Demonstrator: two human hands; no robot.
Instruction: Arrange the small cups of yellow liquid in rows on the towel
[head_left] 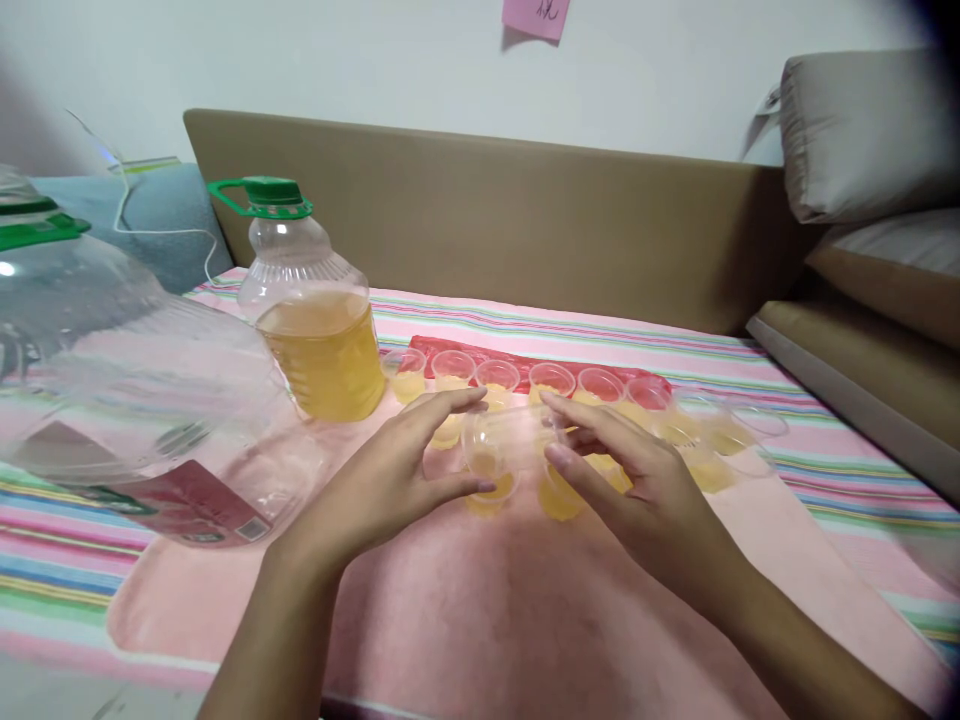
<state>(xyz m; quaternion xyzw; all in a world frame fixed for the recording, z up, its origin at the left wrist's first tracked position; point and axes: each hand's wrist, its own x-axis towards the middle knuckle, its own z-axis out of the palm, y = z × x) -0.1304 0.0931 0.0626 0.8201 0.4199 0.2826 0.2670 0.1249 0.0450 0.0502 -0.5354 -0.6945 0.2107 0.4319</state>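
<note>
Clear cup [517, 440]: sideways, gripped between my left hand [397, 475] and right hand [645, 485], apparently for steadiness. Part-filled cups [552, 380]: rowed beyond, perhaps for easy reach.

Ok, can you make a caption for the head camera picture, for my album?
Left hand and right hand, a clear cup between them, near small cups of yellow liquid.
</note>
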